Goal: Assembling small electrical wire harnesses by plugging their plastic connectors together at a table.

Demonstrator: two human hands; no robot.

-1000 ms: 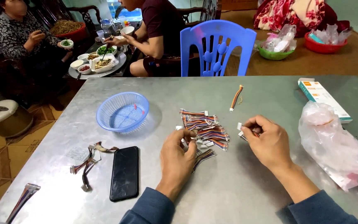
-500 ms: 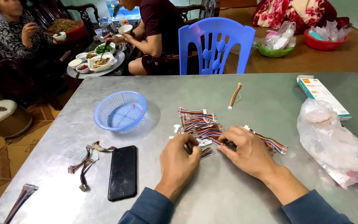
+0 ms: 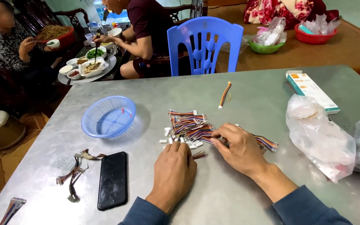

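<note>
— Where are the hands?

— Both rest on the grey metal table (image 3: 238, 96), at the near edge of a pile of short multicoloured ribbon cables (image 3: 190, 125) with white connectors. The left hand (image 3: 172, 171) lies palm down, fingers curled onto the small white connectors just beside the pile; whether it grips one I cannot tell.

— And the right hand (image 3: 240, 148)?

— Its fingers (image 3: 218, 134) are pinched nearly closed on a ribbon cable at the pile's right side; more cables (image 3: 266, 142) show from behind it.

— Anything else about?

— A blue plastic basket (image 3: 108, 117) to the left, a black phone (image 3: 112, 180) near the left hand, a clear plastic bag (image 3: 319, 135) to the right, and a lone cable (image 3: 225, 94) farther back.
</note>
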